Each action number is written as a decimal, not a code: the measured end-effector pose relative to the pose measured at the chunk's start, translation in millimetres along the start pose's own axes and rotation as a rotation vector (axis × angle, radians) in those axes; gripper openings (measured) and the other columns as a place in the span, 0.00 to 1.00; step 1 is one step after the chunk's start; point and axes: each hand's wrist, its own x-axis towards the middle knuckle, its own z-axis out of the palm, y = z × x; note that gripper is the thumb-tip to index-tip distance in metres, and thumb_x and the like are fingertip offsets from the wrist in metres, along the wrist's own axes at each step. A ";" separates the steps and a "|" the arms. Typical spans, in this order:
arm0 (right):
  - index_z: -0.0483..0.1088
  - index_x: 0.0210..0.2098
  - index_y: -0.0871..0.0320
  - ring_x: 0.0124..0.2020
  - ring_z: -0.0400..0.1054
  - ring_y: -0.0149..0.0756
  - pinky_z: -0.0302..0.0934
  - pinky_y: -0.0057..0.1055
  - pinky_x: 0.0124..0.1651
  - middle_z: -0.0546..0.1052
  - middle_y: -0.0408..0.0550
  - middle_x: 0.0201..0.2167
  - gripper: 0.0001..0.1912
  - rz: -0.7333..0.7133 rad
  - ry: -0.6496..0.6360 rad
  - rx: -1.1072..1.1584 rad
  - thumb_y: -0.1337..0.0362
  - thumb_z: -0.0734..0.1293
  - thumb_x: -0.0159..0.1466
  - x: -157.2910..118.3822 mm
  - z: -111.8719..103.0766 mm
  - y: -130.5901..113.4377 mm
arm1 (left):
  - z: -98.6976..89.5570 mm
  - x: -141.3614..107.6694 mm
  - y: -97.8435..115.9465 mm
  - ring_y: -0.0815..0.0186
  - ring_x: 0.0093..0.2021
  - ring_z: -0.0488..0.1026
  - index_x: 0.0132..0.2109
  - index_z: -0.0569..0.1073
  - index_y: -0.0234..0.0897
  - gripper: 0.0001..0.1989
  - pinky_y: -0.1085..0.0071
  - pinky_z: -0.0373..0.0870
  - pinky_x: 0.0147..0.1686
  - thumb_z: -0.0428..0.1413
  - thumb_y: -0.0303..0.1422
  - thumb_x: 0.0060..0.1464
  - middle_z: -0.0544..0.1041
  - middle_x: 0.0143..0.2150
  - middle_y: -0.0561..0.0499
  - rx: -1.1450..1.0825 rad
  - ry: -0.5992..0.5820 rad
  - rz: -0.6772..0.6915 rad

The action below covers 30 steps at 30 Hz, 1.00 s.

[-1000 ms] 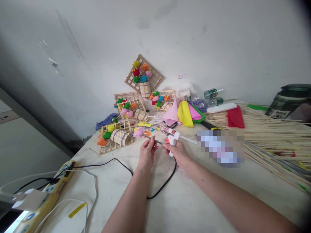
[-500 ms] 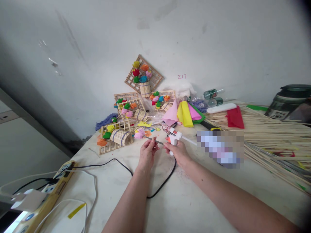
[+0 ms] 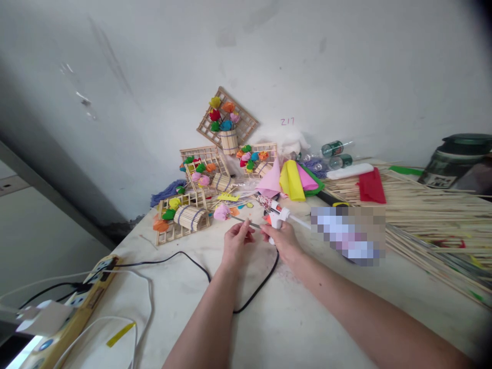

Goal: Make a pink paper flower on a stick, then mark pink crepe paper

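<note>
A pink paper flower [image 3: 222, 212] on a thin dark stem [image 3: 236, 219] points left above the table. My left hand [image 3: 237, 241] is closed on the stem, thumb and forefinger pinching near its middle. At the stem's right end, the thumb and forefinger of my right hand [image 3: 285, 240] meet around it. A white hot glue gun [image 3: 275, 219] sits in the same right hand, its handle partly hidden by the fingers. Its speckled nozzle end points up and left, and a glue stick [image 3: 300, 221] juts from its back.
Bamboo lattices with paper flowers [image 3: 190, 217] stand behind my hands. Folded coloured paper [image 3: 292, 180], bottles [image 3: 332, 149] and thin sticks [image 3: 418, 218] lie farther back and right. A black cord [image 3: 255, 296] loops below my hands; a power strip [image 3: 82, 302] is at left.
My left hand has shifted slightly right along the stem, its fingers a little looser. The flower has turned slightly, and the glue gun has moved slightly right with my right hand.
</note>
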 end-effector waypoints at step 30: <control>0.66 0.25 0.61 0.15 0.60 0.27 0.56 0.26 0.20 0.70 0.40 0.14 0.11 -0.038 -0.046 0.014 0.64 0.69 0.44 1.3 -0.8 -2.1 | 4.8 -2.4 4.4 0.76 0.21 0.63 0.32 0.73 0.32 0.15 0.78 0.59 0.22 0.61 0.39 0.39 0.70 0.23 0.53 -0.204 -0.003 0.037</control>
